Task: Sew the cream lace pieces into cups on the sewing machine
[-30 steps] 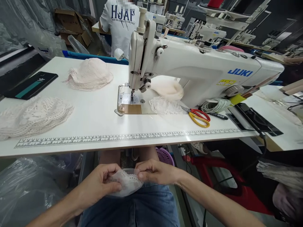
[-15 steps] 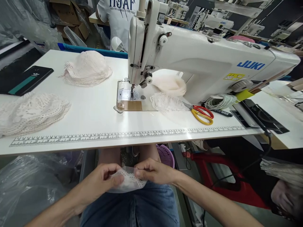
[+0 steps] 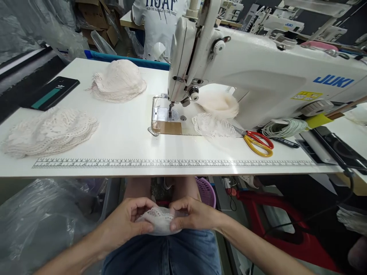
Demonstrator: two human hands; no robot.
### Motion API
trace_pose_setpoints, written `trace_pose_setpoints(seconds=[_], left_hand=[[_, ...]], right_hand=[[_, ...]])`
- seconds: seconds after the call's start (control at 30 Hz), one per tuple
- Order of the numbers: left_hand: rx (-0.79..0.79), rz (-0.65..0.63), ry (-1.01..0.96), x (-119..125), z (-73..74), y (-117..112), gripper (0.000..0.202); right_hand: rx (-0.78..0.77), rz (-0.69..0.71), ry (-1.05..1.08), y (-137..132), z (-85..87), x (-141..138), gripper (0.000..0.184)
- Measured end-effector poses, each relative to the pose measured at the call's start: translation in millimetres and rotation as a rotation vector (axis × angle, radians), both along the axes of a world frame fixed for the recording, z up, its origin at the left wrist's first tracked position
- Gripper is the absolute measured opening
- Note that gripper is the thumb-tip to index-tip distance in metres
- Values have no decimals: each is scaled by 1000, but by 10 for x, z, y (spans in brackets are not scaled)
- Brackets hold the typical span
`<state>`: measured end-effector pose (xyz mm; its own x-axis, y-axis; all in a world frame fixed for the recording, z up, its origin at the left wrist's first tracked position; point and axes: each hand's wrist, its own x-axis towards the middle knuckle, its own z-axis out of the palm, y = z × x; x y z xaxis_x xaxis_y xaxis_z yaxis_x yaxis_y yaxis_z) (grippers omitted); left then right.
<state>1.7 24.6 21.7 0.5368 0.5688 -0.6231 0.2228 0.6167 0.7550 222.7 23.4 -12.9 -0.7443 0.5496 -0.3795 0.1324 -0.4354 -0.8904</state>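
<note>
I monitor the left hand (image 3: pixel 129 218) pinching the white lace piece (image 3: pixel 161 220) above the lap (image 3: pixel 163 252) and the right hand (image 3: pixel 196 215) pinching its opposite side, and judge that uneven tension between them could distort its edge.

Ahead of the hands (image 3: pixel 195 214), the bench (image 3: pixel 126 145) bears a sewing machine (image 3: pixel 258 72) reaching to their right, scissors (image 3: pixel 262 147) before it, and to their left a lace stack (image 3: pixel 51 131) with a cloth stack (image 3: pixel 119 81) behind.
</note>
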Motion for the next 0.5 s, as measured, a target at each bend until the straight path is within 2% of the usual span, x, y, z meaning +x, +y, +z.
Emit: trace_pose_setpoints(seconds=[0.2, 0.37, 0.5], left_hand=[[32, -29, -58, -25, -10, 7, 31], [81, -129, 52, -59, -59, -7, 28], [53, -86, 38, -34, -82, -9, 34]], right_hand=[[-17, -62, 1, -6, 17, -59, 39], [-80, -70, -6, -10, 15, -63, 39], [-64, -58, -4, -3, -2, -48, 39]])
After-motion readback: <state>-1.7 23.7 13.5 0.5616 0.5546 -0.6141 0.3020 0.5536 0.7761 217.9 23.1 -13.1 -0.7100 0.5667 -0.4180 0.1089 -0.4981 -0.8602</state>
